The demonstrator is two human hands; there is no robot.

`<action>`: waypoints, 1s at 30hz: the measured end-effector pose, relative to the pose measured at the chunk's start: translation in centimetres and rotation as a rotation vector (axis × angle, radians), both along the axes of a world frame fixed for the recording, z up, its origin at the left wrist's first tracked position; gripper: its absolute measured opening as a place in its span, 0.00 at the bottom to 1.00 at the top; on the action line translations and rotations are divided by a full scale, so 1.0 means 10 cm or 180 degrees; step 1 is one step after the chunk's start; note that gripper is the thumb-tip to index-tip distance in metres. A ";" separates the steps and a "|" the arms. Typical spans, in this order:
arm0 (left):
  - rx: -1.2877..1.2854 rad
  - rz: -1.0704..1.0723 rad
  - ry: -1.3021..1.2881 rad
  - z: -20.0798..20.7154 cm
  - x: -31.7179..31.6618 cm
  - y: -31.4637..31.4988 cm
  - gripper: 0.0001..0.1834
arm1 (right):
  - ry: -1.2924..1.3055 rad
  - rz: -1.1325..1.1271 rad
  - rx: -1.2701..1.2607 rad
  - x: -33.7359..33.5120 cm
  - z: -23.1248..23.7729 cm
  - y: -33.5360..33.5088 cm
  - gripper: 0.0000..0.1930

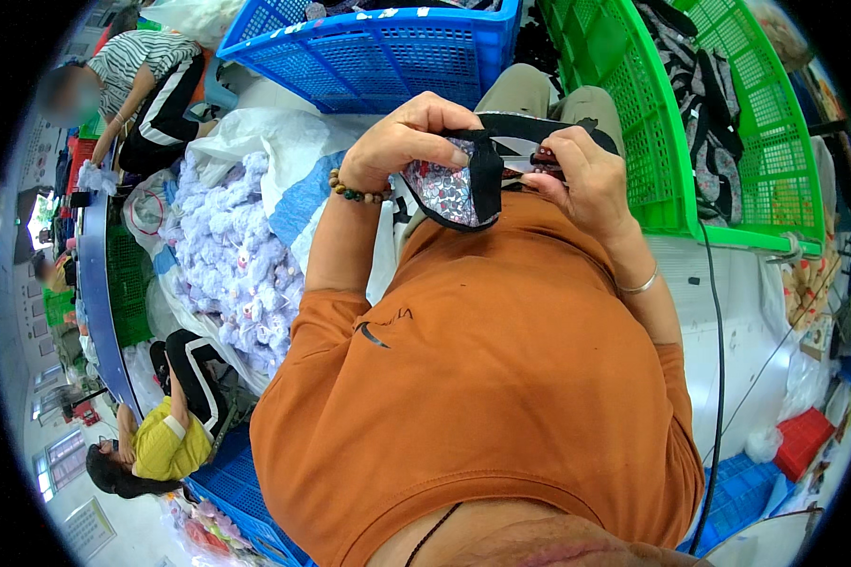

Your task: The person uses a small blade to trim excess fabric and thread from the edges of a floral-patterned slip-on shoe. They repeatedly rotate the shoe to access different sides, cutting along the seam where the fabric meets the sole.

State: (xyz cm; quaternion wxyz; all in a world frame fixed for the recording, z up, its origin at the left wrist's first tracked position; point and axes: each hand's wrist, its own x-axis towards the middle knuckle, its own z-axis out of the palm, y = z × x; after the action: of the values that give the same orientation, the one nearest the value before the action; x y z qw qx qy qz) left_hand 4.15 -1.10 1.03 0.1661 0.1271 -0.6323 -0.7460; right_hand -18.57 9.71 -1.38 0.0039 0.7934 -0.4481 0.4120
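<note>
A small patterned cloth piece [437, 198] with wide black edging and a black strap, shaped much like an eye mask, hangs in front of my lap. My left hand [411, 142], with a beaded bracelet above it, pinches its upper edge between thumb and fingers. To its right, my right hand [581, 180] is closed on a small dark red thing [545, 163], whose kind is mostly hidden by the fingers. The black strap [525, 125] runs across between both hands. A silver bangle circles my right wrist.
A blue crate [378, 59] stands ahead. Green crates [624, 113] at the right hold black-edged patterned pieces [714, 123]. A plastic sack of fluffy lilac pieces [236, 255] lies left. A black cable [716, 350] runs down the right. Two people sit at the left.
</note>
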 end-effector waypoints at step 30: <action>-0.0253 -0.0261 -0.0414 0.07 -0.10 -0.01 0.14 | 0.0710 -0.0374 -0.0761 0.01 0.09 -0.06 0.18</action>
State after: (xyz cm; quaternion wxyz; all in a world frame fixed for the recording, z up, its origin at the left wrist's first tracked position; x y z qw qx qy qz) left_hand 3.14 -1.16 1.74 0.0989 0.1426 -0.6755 -0.7166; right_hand -18.50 9.14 -0.50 0.1720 0.8005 -0.4383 0.3707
